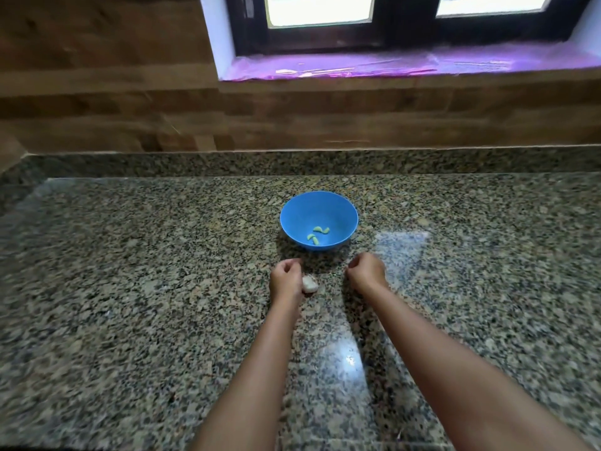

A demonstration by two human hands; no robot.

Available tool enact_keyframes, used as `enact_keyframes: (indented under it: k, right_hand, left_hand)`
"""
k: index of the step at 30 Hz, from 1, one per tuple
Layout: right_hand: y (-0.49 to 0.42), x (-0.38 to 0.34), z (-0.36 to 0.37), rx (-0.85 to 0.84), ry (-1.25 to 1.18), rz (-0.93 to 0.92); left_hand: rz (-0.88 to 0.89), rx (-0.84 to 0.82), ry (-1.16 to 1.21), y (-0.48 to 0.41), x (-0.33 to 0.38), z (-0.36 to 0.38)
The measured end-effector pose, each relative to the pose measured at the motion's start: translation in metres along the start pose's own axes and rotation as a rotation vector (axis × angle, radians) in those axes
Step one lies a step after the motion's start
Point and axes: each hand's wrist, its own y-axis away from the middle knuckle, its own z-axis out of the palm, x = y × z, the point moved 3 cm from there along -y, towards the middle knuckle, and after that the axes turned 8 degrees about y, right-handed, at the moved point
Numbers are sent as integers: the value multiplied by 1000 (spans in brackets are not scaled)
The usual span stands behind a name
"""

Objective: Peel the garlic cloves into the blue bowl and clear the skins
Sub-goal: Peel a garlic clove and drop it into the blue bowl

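Observation:
A blue bowl (319, 219) stands on the granite counter with several pale peeled garlic cloves (317, 235) in its bottom. Just in front of it, my left hand (286, 278) hovers low with its fingers curled under. A whitish unpeeled piece of garlic (310, 284) lies against the thumb side of that hand; I cannot tell whether the hand holds it. My right hand (367, 271) is to the right of the garlic, in front of the bowl's right edge. Its fingers are curled in and nothing shows in them.
The speckled granite counter (130, 288) runs wide to both sides and ends at a raised granite lip (292, 162) below a wood-look wall. A window sill covered in purple film (390, 65) sits above, well behind the bowl.

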Motion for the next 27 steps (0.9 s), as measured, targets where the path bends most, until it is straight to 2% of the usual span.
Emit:
enact_keyframes:
  k: [2,4,6,8,13,17,20,23,27]
  right_hand:
    - [-2,1,-3,22,-58,34]
    - [-2,0,-9,68,-259,59]
    - [2,-8,-18,127,-481,7]
    - [0,-24,-26,137,-575,-80]
    - [-14,-61,-33,64,-643,-131]
    - [-11,-53,-32,46,-698,-101]
    - [3,-37,-34,62,-738,-103]
    - [24,-18,-28,58,-771,-122]
    - [53,3,-5,-141,-726,-33]
  left_hand:
    - [8,-17,-19,-6,3,1]
    - [2,-41,-36,-11,5,2]
    - [-4,-61,-43,-15,7,4]
    - [-6,-69,-63,-18,6,6]
    - [0,-111,-107,-23,3,8]
    - [-19,-180,-135,-24,4,4]
    - [-30,-366,-237,-20,2,1]
    - [29,-490,-496,-15,-5,-2]
    - [47,-488,-448,-4,-9,-6]
